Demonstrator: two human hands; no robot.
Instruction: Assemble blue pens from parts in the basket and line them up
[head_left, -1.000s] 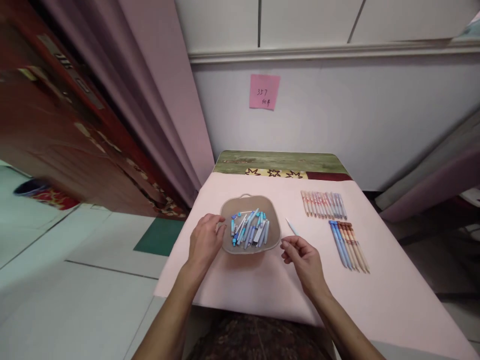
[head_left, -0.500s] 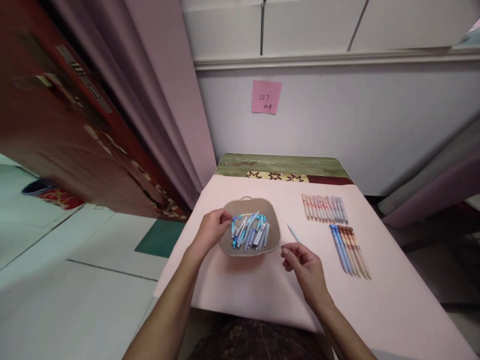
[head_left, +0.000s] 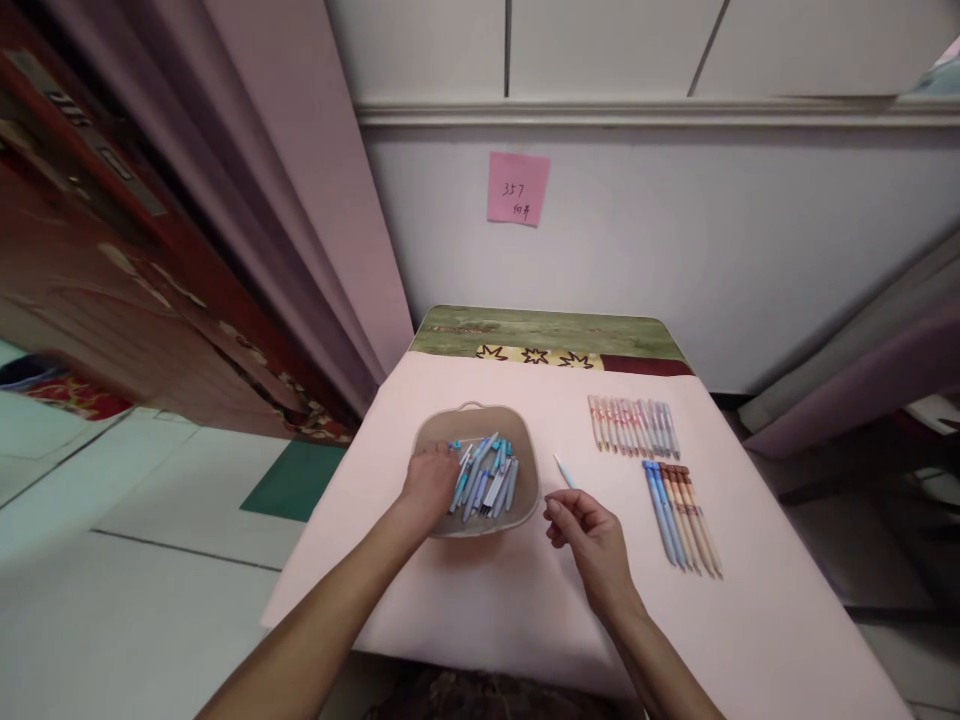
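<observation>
The left hand (head_left: pixel 433 485) is inside the rounded-square beige plastic basket (head_left: pixel 527 455); grip hidden, state undeterminable. Slim blue-and-white plastic pen parts (head_left: pixel 493 486) lie immediately right of it, mostly slanting away rightward; this hand is nearer. A tapered pale-blue pen piece (head_left: pixel 565 472) rests on the smooth pink surface (head_left: pixel 450 610), just beyond the right hand (head_left: pixel 589 545), whose thumb and forefinger nearly meet, contents unclear.

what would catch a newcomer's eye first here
Probably the beige bin of blue and white pen pieces, left of centre on the table, with the left hand in it. On the right lie a pale pen row and, nearer, a blue-and-brown pen row. A bright pink note marks the wall behind.
</observation>
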